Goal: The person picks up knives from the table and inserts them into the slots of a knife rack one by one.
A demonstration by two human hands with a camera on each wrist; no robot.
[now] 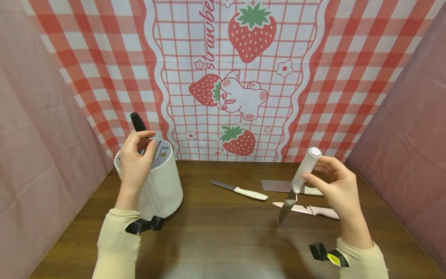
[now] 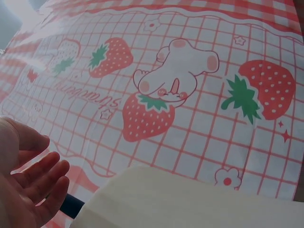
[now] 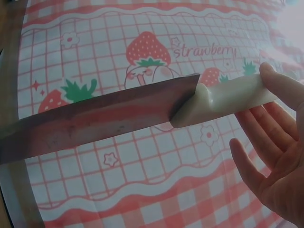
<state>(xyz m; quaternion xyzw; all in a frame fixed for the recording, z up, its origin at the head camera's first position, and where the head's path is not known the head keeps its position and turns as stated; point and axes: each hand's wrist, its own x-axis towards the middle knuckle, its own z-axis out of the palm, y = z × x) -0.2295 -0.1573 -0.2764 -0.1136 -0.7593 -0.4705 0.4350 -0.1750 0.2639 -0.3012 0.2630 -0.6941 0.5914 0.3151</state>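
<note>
- Your right grip [image 1: 341,188] pinches the white-handled knife [image 1: 301,174] near the butt, thumb against fingers; the blade slants down, well right of the knife block [image 1: 162,190].
- Whether its tip touches the surface [image 1: 226,240], you cannot tell from here.
- Your left grip [image 1: 134,166] is half spread over the block's top, fingers loosely bent, apparently holding nothing; contact with the black handle [image 1: 138,121] there is unclear.
- A farther-down hold on the handle should curb blade swing.
- Lift the tip clear of the cleaver [image 1: 275,186] and pink knife [image 1: 322,211], both right of the block; the small knife [image 1: 249,193] lies nearer it.
- Should the blade approach the block, align it with a slot [image 1: 156,153], left fingers off the top.
</note>
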